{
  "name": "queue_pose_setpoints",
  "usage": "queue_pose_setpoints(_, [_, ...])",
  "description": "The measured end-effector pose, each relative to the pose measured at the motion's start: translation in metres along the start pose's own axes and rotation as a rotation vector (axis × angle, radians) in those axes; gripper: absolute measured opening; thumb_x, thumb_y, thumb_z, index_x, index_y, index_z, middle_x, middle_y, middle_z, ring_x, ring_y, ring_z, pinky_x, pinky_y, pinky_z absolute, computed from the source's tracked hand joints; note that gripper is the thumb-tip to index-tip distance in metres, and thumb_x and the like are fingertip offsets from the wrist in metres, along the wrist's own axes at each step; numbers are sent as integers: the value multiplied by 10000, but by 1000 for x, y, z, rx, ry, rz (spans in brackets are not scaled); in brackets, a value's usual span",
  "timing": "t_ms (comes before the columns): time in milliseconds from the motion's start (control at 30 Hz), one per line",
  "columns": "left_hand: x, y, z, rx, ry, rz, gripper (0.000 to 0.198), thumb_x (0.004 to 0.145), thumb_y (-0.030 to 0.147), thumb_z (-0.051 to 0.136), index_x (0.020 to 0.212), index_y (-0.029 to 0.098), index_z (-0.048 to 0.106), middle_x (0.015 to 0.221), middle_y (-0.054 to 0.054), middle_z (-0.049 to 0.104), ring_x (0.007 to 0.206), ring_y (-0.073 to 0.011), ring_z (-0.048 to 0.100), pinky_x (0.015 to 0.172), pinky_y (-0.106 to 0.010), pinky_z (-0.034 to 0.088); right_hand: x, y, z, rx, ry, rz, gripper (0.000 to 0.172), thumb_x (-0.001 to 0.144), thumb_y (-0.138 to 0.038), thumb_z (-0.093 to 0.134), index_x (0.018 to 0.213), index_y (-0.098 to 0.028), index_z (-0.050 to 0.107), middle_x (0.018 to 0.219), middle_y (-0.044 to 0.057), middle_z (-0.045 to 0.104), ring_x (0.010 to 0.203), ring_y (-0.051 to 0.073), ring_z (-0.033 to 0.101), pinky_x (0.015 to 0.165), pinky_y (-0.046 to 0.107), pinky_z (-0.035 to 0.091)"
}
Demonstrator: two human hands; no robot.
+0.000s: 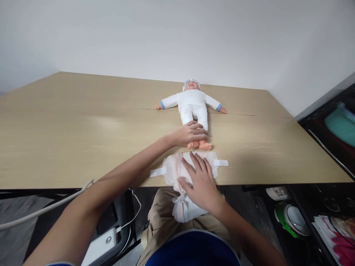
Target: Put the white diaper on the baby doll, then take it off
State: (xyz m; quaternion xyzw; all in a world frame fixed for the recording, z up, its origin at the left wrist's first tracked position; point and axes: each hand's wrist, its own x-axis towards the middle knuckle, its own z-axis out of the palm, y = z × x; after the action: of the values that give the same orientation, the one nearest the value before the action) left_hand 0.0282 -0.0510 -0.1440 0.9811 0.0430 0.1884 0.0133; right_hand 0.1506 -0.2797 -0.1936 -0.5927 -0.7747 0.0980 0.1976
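Note:
A baby doll (192,99) in a white suit with blue cuffs and a white cap lies on its back, arms spread, feet toward me. My left hand (190,133) is wrapped over the doll's lower legs, just above its bare feet. In front of the feet, a white diaper (173,166) lies opened with its two side tabs spread, partly hanging over the table's front edge. My right hand (200,181) rests flat on the diaper with its fingers apart.
The wooden table (83,147) reaches back to a white wall. A white cable (41,212) crosses at the lower left, near a white power bank (102,244). Dark shelves at the right hold a green-rimmed container (285,220) and a teal item (341,123).

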Motion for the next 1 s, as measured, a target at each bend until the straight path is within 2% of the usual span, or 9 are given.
queue_pose_setpoints(100, [8,3,-25,-142,51,-54,362,1121,380,489,1353,278,747,1449,-62,780,1276,-309,633,1140,-481,461,6,2,-3,1,-29,-23,704,1140,-603,530,1764,-291,438,1886,75,289,1756,329,251,1434,618,231])
queue_pose_setpoints(200, [19,0,-58,-301,103,-125,297,1064,337,589,1291,263,766,1360,-45,807,1258,-288,630,1178,-459,461,16,5,-7,7,-65,-43,725,1131,-617,556,1773,-311,414,1890,49,272,1754,321,266,1434,611,255])
queue_pose_setpoints(300, [30,-9,-86,-397,90,-235,283,989,385,748,1230,238,773,1254,-50,814,1240,-293,631,1116,-442,503,30,7,-13,16,-111,-65,736,1138,-625,545,1787,-319,381,1893,43,255,1756,312,262,1433,608,263])
queue_pose_setpoints(433, [37,-24,-112,-484,146,-246,390,949,467,842,1231,206,773,1211,-78,791,1124,-283,677,1013,-439,542,55,13,-17,20,-157,-75,747,1126,-627,575,1779,-309,400,1882,57,292,1758,316,257,1434,608,251])
queue_pose_setpoints(633, [36,-38,-125,-524,242,-252,328,961,397,863,1205,208,753,1206,-66,785,1083,-247,710,1043,-436,540,109,27,-12,-14,-166,-19,735,1159,-632,471,1776,-238,406,1877,124,300,1764,317,233,1436,623,197])
queue_pose_setpoints(867, [38,-41,-126,-565,254,-159,289,969,308,854,1217,217,738,1270,-69,784,1154,-229,729,1034,-362,571,187,56,12,-57,-25,51,858,1124,-653,539,1787,-140,356,1879,204,260,1763,390,182,1411,625,212])
queue_pose_setpoints(1000, [38,-41,-126,-543,266,-201,312,943,326,878,1201,212,746,1275,-62,796,1146,-244,757,1016,-365,595,233,75,23,-84,34,47,823,1111,-620,587,1751,-131,420,1861,217,306,1752,416,192,1414,639,153])
